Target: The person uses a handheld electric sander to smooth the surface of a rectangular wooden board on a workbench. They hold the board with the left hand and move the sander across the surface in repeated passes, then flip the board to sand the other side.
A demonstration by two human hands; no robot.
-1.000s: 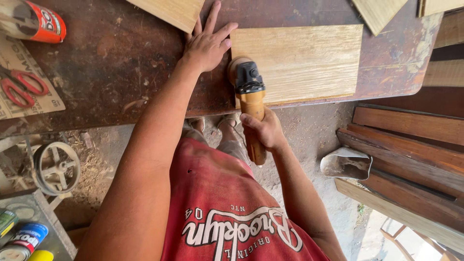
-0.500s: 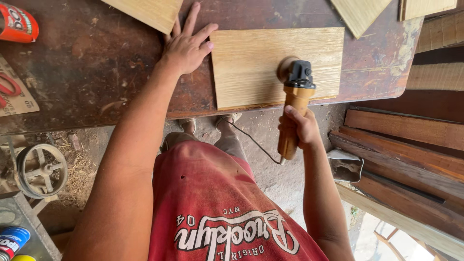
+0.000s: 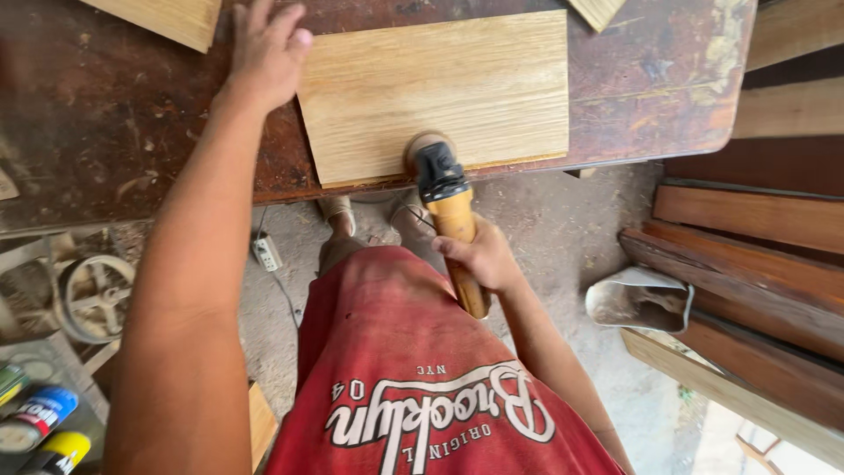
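Workshop setting: a dark, stained workbench [image 3: 105, 132] fills the upper part of the view, with a dusty concrete floor [image 3: 563, 229] below its near edge.

A pale rectangular wood board [image 3: 440, 88] lies flat on the workbench, its near long edge running close to the bench edge.

Left hand [image 3: 268, 48] — palm down, fingers spread wide, pressed flat on the workbench at the board's upper left corner, touching its left edge. It grips nothing.

Right hand [image 3: 479, 255] — fingers wrapped tight around the yellow handle of a handheld sander [image 3: 448, 202]. The sander's black head and round disc rest on the board at its near edge, roughly mid-length. The handle extends back over the floor toward the person's body.

Surroundings:
- More pale wood offcuts [image 3: 167, 18] lie at the far edge of the workbench.
- Dark reddish planks [image 3: 747, 220] are stacked to the right.
- A white power strip [image 3: 265, 253] sits on the floor under the bench edge.
- Spray cans [image 3: 40, 422] stand at lower left, beside a metal wheel [image 3: 92, 295].
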